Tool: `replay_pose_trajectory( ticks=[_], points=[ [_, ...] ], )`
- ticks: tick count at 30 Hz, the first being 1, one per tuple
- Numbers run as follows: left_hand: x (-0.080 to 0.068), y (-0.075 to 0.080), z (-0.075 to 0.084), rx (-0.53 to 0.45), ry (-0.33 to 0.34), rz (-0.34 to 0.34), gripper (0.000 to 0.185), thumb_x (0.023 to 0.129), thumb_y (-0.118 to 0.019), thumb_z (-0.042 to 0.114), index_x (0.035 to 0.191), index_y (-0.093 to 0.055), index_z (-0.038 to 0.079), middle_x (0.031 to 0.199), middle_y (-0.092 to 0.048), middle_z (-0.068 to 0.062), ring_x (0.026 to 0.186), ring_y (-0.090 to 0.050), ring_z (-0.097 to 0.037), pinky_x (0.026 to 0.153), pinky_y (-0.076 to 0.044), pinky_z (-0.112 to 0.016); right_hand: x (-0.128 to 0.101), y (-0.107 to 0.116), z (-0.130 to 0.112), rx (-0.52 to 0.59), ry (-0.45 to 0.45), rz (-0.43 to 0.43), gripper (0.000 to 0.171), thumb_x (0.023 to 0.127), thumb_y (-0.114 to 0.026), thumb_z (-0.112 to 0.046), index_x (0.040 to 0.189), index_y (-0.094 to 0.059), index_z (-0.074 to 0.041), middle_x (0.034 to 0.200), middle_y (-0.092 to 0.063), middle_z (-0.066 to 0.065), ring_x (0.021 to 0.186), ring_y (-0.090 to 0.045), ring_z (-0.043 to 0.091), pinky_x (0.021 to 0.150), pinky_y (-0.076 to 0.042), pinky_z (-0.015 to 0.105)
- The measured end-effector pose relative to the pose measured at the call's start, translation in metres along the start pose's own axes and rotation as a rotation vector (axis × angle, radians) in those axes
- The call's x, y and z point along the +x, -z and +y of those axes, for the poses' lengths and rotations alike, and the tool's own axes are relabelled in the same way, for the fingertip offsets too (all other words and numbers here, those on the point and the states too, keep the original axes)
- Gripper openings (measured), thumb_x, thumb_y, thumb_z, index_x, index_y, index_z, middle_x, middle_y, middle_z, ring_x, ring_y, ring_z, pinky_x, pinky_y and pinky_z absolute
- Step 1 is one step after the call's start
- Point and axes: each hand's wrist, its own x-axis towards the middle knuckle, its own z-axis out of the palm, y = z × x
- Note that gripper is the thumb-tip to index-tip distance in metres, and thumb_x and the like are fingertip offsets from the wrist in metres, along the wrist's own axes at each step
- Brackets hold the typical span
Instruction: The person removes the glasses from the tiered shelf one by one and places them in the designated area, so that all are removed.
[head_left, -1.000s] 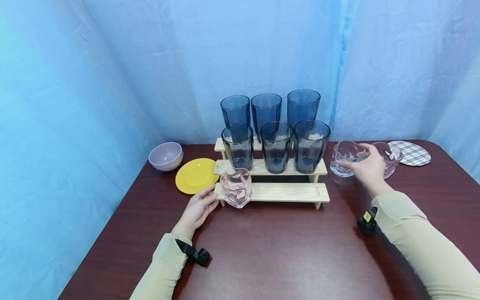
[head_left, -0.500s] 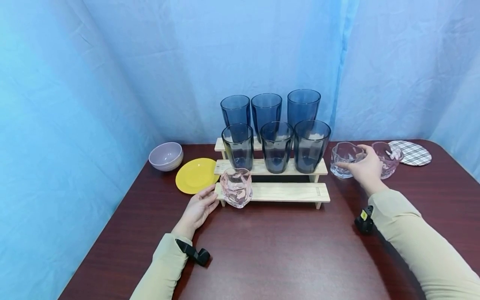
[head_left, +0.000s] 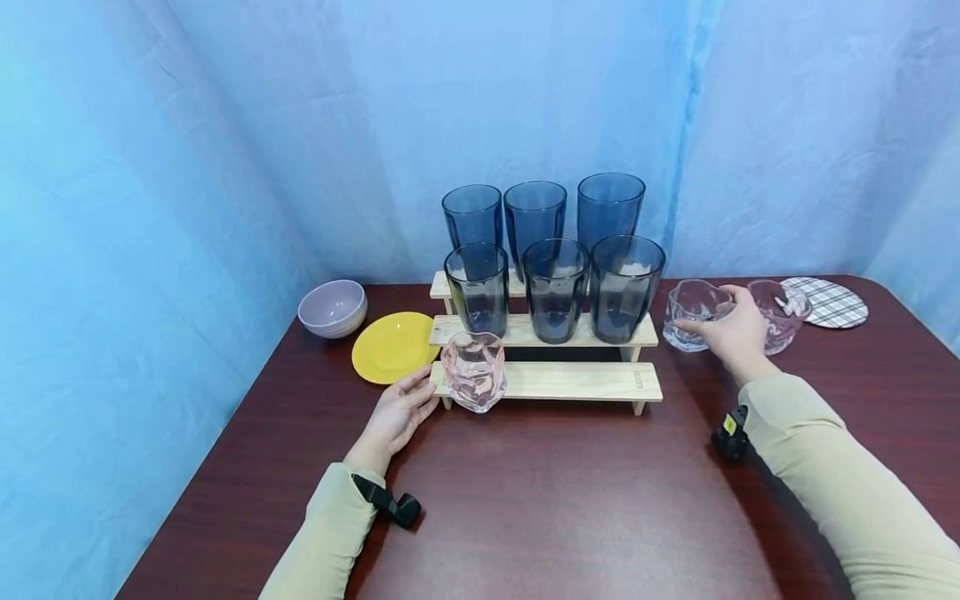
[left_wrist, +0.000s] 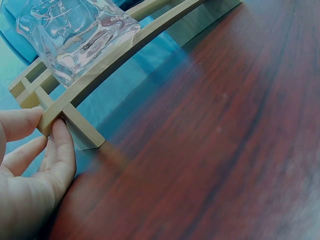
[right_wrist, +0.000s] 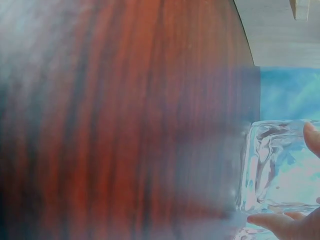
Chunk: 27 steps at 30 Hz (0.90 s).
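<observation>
Two hands busy, we note. Left hand [head_left: 396, 417] flat on table, fingertips [left_wrist: 61, 131] pinching corner of wooden step rack [head_left: 570, 382], likely steadying it; pink crinkled glass [head_left: 473, 372] sits on lowest step just beyond those fingers. Right hand [head_left: 733, 330] wraps clear crinkled glass [head_left: 692, 314] standing on table, second pink glass [head_left: 780, 315] just behind the hand. Versus a second ago: grip unchanged, clear glass barely shifted, left hand same.
</observation>
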Motion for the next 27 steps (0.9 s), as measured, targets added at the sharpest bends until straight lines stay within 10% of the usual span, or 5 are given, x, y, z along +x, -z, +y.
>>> replay_pose_trajectory(
  ticks=[27],
  points=[
    [0.0,0.002,-0.002,-0.006,-0.011,-0.002,0.051,0.098,-0.042,-0.002,0.147,-0.027,-0.002,0.112,-0.049,-0.001,0.089,-0.059,-0.002,0.08,-0.049,-0.018,-0.006,0.012,0.009,-0.041,0.113,-0.104,0.094,0.079,-0.076,-0.03,0.144,-0.019,0.008,0.133,-0.036,0.039,0.122,-0.037,0.052,0.099,-0.03,0.06]
  ],
)
